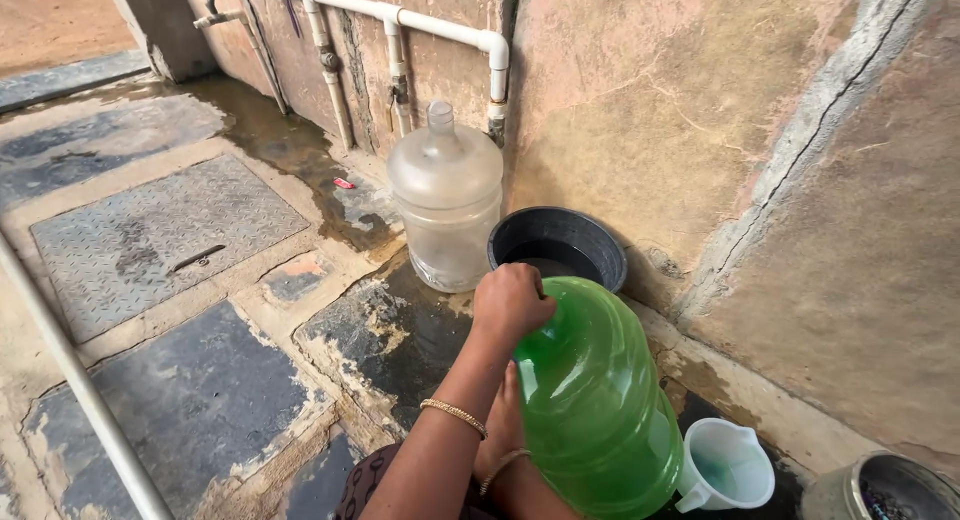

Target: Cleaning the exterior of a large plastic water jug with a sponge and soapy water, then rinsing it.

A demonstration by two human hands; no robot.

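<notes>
1. A plastered wall (720, 130) is seen at the back and right, with white pipes (400, 25) fixed along its upper left part.
2. Wet paving (200, 400) is seen underfoot, with a ribbed metal hatch cover (150, 245) set into it at the left.
3. A large green water bottle (595, 400) is held tilted, its neck end raised toward a black tub (590, 245) that stands against the wall; the neck itself is covered by a hand.
4. A clear water bottle (445, 195) is stood upright just left of the tub, its open neck below the pipes.
5. A white plastic jug (730, 465) is placed just right of the green bottle, beside a metal pot (880, 490) cut off at the frame edge.
6. The left hand (510, 300) is closed over the neck end of the green bottle; a gold bangle is worn on that wrist.
7. The right hand (503, 425) is pressed flat against the bottle's lower left side, fingers extended; how far round the fingers reach cannot be told.
</notes>
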